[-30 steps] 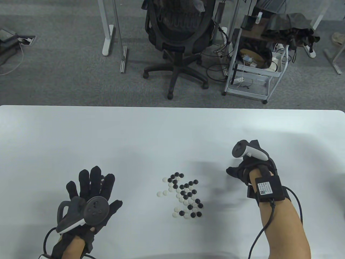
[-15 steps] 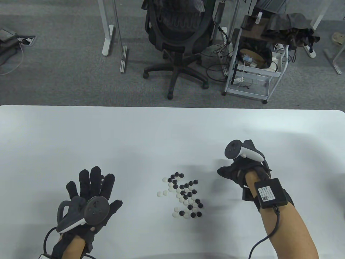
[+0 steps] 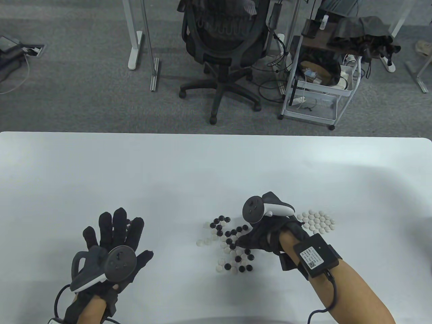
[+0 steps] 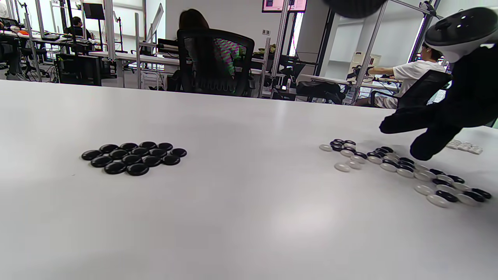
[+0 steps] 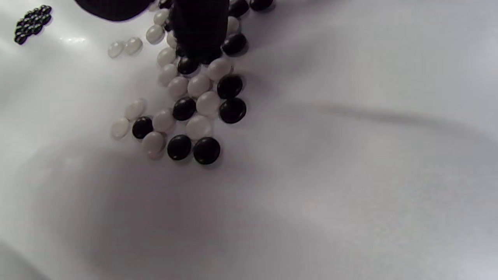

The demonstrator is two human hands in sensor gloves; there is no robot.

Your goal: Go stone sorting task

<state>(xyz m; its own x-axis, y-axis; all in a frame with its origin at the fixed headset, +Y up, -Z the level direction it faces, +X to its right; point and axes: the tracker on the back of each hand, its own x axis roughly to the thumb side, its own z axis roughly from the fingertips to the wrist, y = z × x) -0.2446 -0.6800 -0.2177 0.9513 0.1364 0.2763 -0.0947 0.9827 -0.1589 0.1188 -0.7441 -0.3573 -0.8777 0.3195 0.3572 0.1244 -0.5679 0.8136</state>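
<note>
**Right hand over the mixed stones**

The black-gloved left hand (image 3: 113, 241) lies flat on the white table (image 3: 168, 168), fingers spread, covering a sorted cluster of black Go stones (image 4: 134, 156). At centre sits the mixed pile of black and white Go stones (image 3: 229, 244). The black-gloved right hand (image 3: 261, 236) reaches over it, a fingertip (image 5: 200, 35) down among the stones; whether it pinches one I cannot tell. Beside it lies a cluster of white stones (image 3: 319, 221).

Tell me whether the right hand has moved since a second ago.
Yes. The right hand moved left and nearer, onto the mixed stones.
</note>
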